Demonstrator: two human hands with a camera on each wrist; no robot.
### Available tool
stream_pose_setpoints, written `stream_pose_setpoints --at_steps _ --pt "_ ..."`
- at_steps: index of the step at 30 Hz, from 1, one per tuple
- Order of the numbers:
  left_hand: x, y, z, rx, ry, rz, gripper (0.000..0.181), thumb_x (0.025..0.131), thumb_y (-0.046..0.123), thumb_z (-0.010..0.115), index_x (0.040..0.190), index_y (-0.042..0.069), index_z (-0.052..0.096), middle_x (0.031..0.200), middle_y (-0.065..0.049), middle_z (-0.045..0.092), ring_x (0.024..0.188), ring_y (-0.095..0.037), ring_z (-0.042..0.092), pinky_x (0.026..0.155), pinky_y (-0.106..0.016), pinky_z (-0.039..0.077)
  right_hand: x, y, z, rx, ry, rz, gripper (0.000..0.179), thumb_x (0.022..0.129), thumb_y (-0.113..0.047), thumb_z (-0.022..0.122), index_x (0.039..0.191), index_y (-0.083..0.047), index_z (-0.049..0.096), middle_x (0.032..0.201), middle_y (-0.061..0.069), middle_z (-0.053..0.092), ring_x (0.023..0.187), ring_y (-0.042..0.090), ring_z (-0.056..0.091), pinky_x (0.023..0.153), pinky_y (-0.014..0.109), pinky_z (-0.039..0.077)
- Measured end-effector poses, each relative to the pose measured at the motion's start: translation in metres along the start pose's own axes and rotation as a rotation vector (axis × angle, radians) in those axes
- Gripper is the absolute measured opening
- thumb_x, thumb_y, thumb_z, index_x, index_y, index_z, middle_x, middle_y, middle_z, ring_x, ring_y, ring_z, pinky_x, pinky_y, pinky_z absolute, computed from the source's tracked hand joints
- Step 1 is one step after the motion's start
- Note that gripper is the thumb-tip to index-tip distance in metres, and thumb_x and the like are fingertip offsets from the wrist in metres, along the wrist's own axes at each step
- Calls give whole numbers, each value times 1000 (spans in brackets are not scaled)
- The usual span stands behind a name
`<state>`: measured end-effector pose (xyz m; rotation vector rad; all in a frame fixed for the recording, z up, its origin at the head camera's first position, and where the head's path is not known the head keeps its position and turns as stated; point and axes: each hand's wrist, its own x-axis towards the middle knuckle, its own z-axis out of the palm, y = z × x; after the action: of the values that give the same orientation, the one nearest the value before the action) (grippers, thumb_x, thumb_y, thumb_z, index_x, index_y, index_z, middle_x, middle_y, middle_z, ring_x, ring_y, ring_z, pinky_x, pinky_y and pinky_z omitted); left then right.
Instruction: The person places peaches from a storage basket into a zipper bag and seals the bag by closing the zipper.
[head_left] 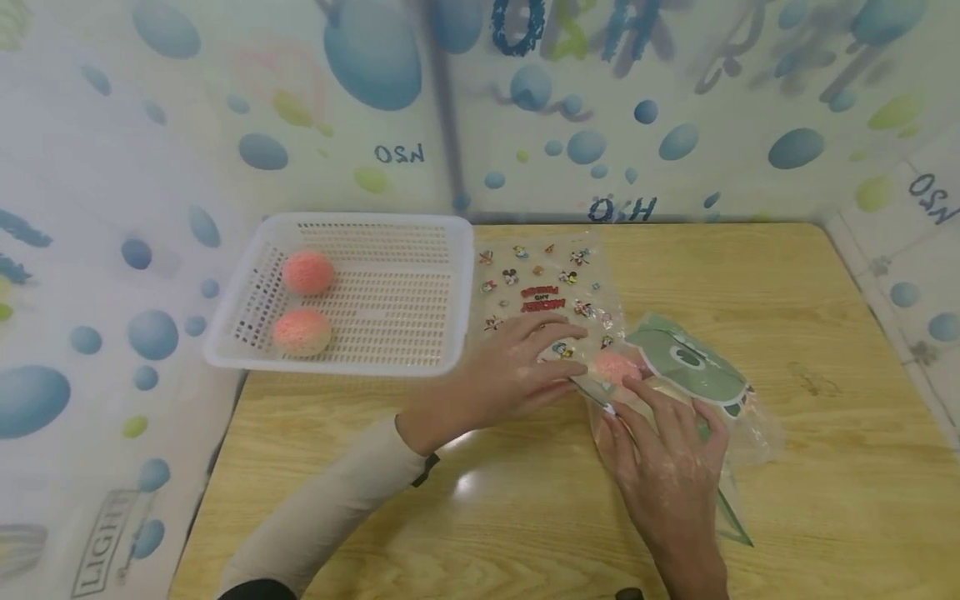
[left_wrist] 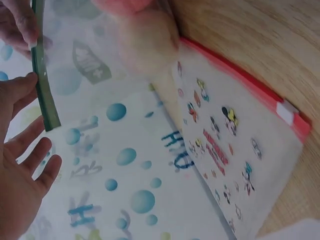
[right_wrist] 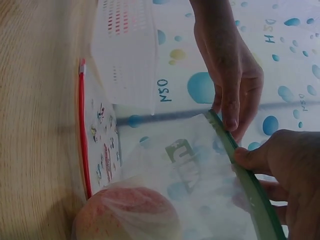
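Observation:
A clear zip bag [head_left: 697,367] with a green animal-face print stands in front of me, its green zip strip [right_wrist: 245,185] along the upper edge. Inside shows a round pink and yellow peach-like fruit [right_wrist: 135,215]; pink also shows through in the head view. My left hand [head_left: 517,371] pinches one end of the strip between thumb and fingers. Close beside it, my right hand [head_left: 671,450] grips the strip with its thumb [right_wrist: 247,157] on the near face and fingers behind. A small white piece, apparently the slider [left_wrist: 34,44], sits at the right fingertips.
A white plastic basket [head_left: 345,367] with two more pink round fruits [head_left: 307,273] stands at the left. Behind my left hand lies a flat clear bag [head_left: 517,267] with cartoon prints and a red zip [left_wrist: 240,75]. A bubble-patterned wall rises behind the wooden table [head_left: 825,367].

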<state>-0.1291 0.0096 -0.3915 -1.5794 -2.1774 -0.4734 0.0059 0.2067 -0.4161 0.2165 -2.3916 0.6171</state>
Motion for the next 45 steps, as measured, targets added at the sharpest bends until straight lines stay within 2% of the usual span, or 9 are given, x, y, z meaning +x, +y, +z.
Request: stream_pose_setpoints --at_steps 4,7,11,19,29,38,45 --pt "6 7 4 -22 -47 -8 18 99 31 68 107 20 80 134 -7 61 129 -26 49 109 -38 38 -1 1 1 -5 15 -10 40 103 -32 53 97 1 76 125 15 68 101 41 63 99 70 28" --pt "6 9 6 -67 -55 -28 15 97 29 70 102 19 80 131 -5 62 127 -24 50 110 -35 38 -1 2 2 0 34 -15 38 101 -29 55 95 2 76 126 16 68 100 41 64 99 70 28" --pt "7 9 9 -91 -50 -30 11 96 25 71 98 19 79 129 -3 63 126 -22 51 108 -32 39 0 3 3 -4 55 -23 38 101 -29 56 94 3 76 127 17 67 102 42 65 99 70 28" --pt "7 10 12 -64 -30 -31 9 97 18 68 98 16 76 125 0 65 124 -20 54 105 -32 41 3 5 2 -13 56 -26 42 102 -32 54 93 3 76 133 16 64 106 42 64 99 71 29" --pt "9 6 16 -58 16 -25 9 96 22 72 98 15 77 122 1 67 122 -20 55 107 -32 39 0 8 0 -52 47 8 50 106 -37 49 96 4 76 147 19 52 117 47 59 104 72 26" --pt "6 3 16 -97 40 -67 8 96 22 72 98 15 76 121 0 67 123 -20 54 106 -33 40 -1 9 0 -75 103 -2 46 105 -35 53 92 3 76 145 21 53 113 51 59 106 71 26" --pt "6 1 16 -101 47 -68 7 96 20 72 98 15 75 121 -1 66 122 -21 55 105 -33 41 0 11 -1 -73 114 -2 45 104 -34 54 91 3 76 145 21 53 114 50 59 108 69 24"
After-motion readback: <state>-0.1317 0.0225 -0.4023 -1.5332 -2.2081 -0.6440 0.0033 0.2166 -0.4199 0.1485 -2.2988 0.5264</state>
